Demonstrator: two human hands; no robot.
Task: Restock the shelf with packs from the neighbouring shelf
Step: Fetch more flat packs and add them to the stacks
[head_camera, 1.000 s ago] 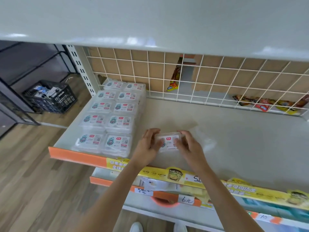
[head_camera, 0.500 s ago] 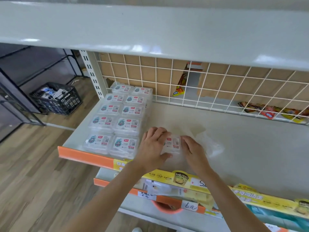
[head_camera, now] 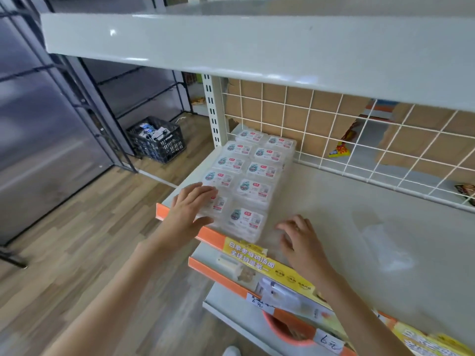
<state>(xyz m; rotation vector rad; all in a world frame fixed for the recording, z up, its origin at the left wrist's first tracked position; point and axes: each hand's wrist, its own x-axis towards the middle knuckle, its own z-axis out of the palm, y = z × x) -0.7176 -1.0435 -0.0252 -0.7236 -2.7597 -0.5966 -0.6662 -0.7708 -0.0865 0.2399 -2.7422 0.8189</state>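
Note:
Clear flat packs with white labels point(head_camera: 257, 173) lie in two columns at the left end of the pale shelf point(head_camera: 359, 201). My left hand point(head_camera: 189, 209) lies on the front-left pack point(head_camera: 219, 204), fingers straight across its top and thumb along its front side. My right hand point(head_camera: 300, 240) hovers just above the shelf to the right of the front-right pack point(head_camera: 248, 218), fingers loosely bent and holding nothing.
A white wire grid point(head_camera: 334, 140) backs the shelf, with snack bags point(head_camera: 340, 150) behind it. Another shelf point(head_camera: 257, 47) hangs close overhead. Crumpled clear film point(head_camera: 383, 242) lies to the right. A black crate point(head_camera: 158, 140) stands on the wooden floor. Lower shelves point(head_camera: 282, 296) jut out below.
Both hands carried the single pack leftward from the middle of the shelf to the front of the pack block. My right hand has let go; my left hand now rests on the front-left pack.

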